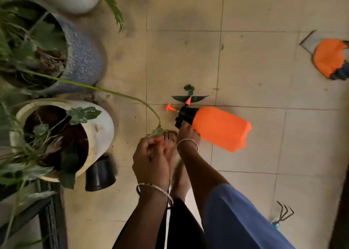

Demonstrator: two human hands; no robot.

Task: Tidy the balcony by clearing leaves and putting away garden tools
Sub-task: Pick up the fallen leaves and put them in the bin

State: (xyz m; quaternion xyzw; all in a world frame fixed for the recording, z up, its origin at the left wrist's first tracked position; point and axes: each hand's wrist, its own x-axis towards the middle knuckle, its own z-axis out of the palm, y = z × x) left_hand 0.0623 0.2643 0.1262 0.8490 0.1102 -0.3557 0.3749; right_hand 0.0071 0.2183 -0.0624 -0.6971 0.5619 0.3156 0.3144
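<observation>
- Since the sprayer (pixel 221 127) lies on its side on the tiled floor (pixel 264 12), R hand (pixel 188 133) goes for its black pump head, fingers curled round it; prob. the easiest lift point.
- L hand (pixel 151 158): fingers curled, pinching a leaf (pixel 157 132) at tip of a long stem (pixel 113 92) trailing from blue pot (pixel 83 59) (thumb side hidden, grip depth unclear).
- Fallen leaves (pixel 188 95) just beyond sprayer nozzle, not yet cleared.
- Hand rake (pixel 283 214) well apart, lower R, not yet put away.

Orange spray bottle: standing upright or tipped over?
Tipped: the orange spray bottle lies sideways over the floor tiles, right hand gripping its black head. Lifted or resting, cannot tell.
</observation>
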